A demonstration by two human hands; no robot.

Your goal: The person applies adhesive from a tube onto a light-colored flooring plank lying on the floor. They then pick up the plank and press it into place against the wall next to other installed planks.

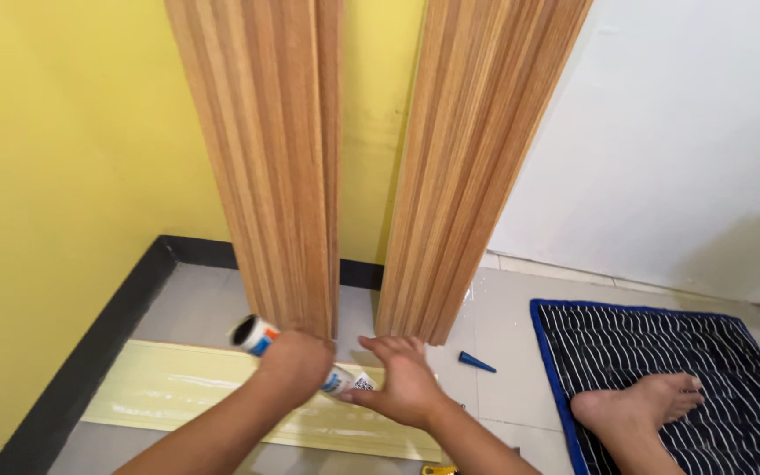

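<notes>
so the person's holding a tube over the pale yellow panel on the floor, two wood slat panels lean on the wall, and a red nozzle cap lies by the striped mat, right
Not quite: the nozzle cap is blue, not red, as the head view shows. The rest holds: both hands, left hand and right hand, hold the tube over the pale yellow panel, two wood slat panels lean on the wall, and the cap lies by the striped mat.
</notes>
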